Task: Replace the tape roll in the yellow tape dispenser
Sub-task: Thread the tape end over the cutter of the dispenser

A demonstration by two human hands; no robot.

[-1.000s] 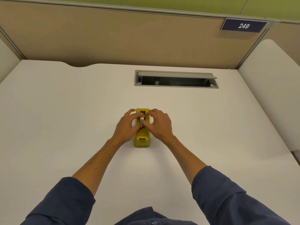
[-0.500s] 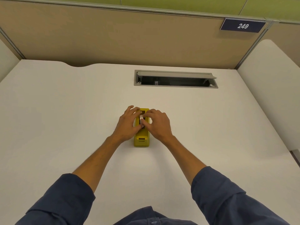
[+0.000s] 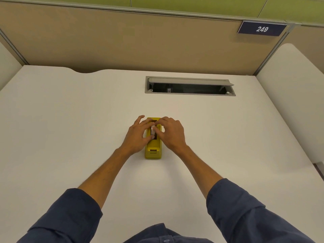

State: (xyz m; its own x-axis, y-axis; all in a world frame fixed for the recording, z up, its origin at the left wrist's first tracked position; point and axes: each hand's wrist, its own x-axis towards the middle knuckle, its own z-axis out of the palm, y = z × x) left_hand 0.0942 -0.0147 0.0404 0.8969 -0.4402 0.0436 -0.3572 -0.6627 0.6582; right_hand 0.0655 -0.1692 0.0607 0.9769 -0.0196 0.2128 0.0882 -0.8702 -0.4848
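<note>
The yellow tape dispenser (image 3: 153, 148) is seen lying flat on the white tabletop (image 3: 70, 120), lengthwise away from the person, well nearer to them than the open grey cable hatch (image 3: 190, 85) set into the tabletop. Both forearms are stretched forward, bare below rolled dark blue sleeves (image 3: 66, 216), and are angled inward so that they meet over the dispenser.

The left hand (image 3: 138, 135) is placed against the dispenser's left side, palm down, fingers spread and reaching over its far end, with the thumb bent onto the top slot. The right hand (image 3: 172, 133) is laid over the dispenser's right side, knuckles up, its fingers curled toward the same slot. A small pale tape roll (image 3: 153, 129) is pinched between the fingertips of both hands, right above the dark recess in the dispenser's upper face; whether it is already seated in that recess cannot be told. The dispenser's near end, with its cutter block, is left uncovered.

Beyond the hatch, a tan partition (image 3: 122, 41) is seen, carrying a dark plate marked 249 (image 3: 262, 29).
</note>
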